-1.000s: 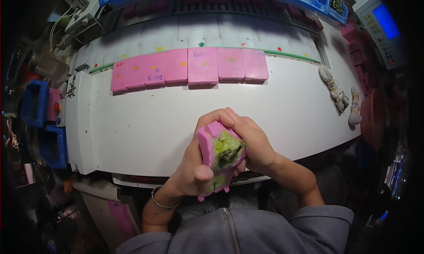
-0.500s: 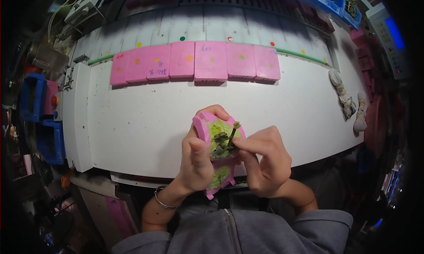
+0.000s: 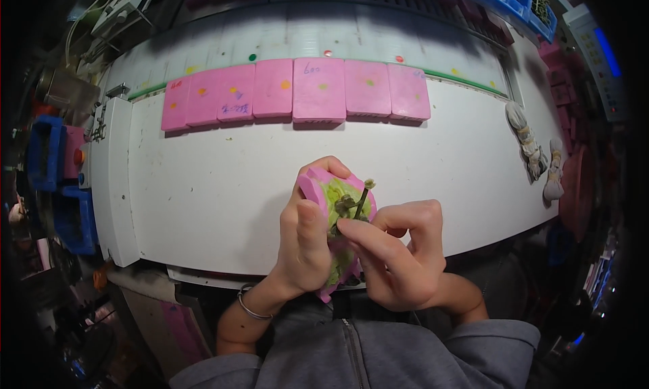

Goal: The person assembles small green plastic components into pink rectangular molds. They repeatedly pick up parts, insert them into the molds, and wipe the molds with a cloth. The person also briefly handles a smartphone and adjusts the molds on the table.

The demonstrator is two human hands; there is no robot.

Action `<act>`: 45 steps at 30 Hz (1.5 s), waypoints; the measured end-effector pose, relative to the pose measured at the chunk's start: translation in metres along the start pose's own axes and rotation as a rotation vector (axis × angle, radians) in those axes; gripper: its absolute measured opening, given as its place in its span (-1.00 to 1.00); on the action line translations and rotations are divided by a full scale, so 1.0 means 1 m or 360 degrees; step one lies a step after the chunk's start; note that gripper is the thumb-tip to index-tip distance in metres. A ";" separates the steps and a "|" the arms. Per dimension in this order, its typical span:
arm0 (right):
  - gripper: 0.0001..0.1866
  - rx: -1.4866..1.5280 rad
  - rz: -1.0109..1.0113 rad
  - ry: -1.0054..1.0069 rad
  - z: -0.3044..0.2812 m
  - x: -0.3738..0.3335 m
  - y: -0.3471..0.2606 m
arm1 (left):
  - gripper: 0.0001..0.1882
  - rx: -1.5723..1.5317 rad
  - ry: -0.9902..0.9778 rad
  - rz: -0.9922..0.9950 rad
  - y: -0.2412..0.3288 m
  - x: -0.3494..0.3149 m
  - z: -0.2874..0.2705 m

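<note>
A pink rubber mould [image 3: 311,189] with a yellow-green inner face is held up before my body, its flap [image 3: 333,274] folded open below. My left hand [image 3: 304,243] is closed around its left side and back, thumb in front. On the inner face sits a dark green branched piece [image 3: 346,204], its stem standing up with a pale tip. My right hand [image 3: 405,254] is at the lower part of this piece, a fingertip pressed on it and the other fingers bent. The thumb's contact is partly hidden.
Several pink mould blocks [image 3: 274,89] stand in a row across the white table [image 3: 196,220]. Bundled pale cloth rolls [image 3: 524,140] lie at the right. Blue bins [image 3: 73,216] are at the left, and a device with a lit blue screen [image 3: 606,52] at the far right.
My right fingers have shifted left and down, from the stem to the lower part of the dark green piece. The mould has tilted slightly in my left hand.
</note>
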State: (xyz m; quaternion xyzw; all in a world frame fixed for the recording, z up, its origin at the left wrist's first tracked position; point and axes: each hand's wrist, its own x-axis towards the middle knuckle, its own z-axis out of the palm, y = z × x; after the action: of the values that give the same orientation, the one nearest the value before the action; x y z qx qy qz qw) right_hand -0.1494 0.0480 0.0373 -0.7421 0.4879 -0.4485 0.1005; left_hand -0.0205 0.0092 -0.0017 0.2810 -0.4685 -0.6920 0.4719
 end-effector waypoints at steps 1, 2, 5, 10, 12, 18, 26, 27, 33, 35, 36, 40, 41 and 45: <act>-0.57 -0.0059 0.0008 -0.0001 0.001 -0.001 -0.001 | -0.30 0.0032 0.0000 0.0011 0.000 0.000 0.001; -0.58 -0.0119 0.0016 -0.0001 0.003 -0.001 -0.002 | -0.31 0.0064 -0.0001 0.0023 0.002 0.000 0.002; -0.60 -0.0212 -0.0082 0.0177 0.007 0.002 0.000 | -0.31 0.0171 0.0015 0.0052 0.006 0.000 0.006; -0.66 -0.0194 -0.0058 0.0148 0.003 -0.003 -0.006 | -0.33 0.0130 0.0039 -0.0005 0.007 0.000 0.003; -0.69 -0.0166 -0.0023 0.0127 -0.005 -0.002 -0.007 | -0.34 -0.0087 0.0041 -0.0104 0.014 0.002 0.003; -0.71 0.0354 0.0465 0.0146 -0.019 0.005 -0.003 | -0.30 -0.0017 0.0070 -0.0066 0.016 -0.002 0.007; -0.72 0.0657 0.0478 0.0015 -0.016 0.006 -0.001 | -0.31 0.0007 0.0066 -0.0012 0.015 -0.008 0.009; -0.72 0.0679 0.0476 -0.0002 -0.016 0.006 -0.001 | -0.31 0.0013 0.0066 -0.0007 0.015 -0.008 0.009; -0.74 0.0839 0.0511 -0.0089 -0.014 0.006 0.003 | -0.32 0.0035 0.0022 -0.0012 0.014 -0.008 0.008; -0.75 0.0886 0.0532 -0.0122 -0.014 0.004 0.005 | -0.32 0.0067 0.0008 -0.0042 0.014 -0.008 0.007; -0.76 0.0907 0.0556 -0.0123 -0.013 0.003 0.006 | -0.33 0.0065 0.0007 -0.0042 0.014 -0.008 0.007; -0.80 0.0974 0.0656 -0.0120 -0.012 0.002 0.005 | -0.37 0.0039 0.0009 -0.0031 0.014 -0.008 0.010; -0.81 0.0986 0.0681 -0.0118 -0.013 0.002 0.004 | -0.37 0.0028 0.0012 -0.0025 0.014 -0.008 0.011; -0.82 0.0982 0.0697 -0.0090 -0.012 0.000 0.004 | -0.38 0.0065 0.0034 -0.0051 0.011 -0.009 0.007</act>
State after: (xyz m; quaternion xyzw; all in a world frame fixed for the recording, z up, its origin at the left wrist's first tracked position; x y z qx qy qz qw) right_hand -0.1608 0.0498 0.0418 -0.5671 0.4740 -0.5215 0.4263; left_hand -0.0184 0.0184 0.0103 0.3055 -0.4728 -0.6867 0.4600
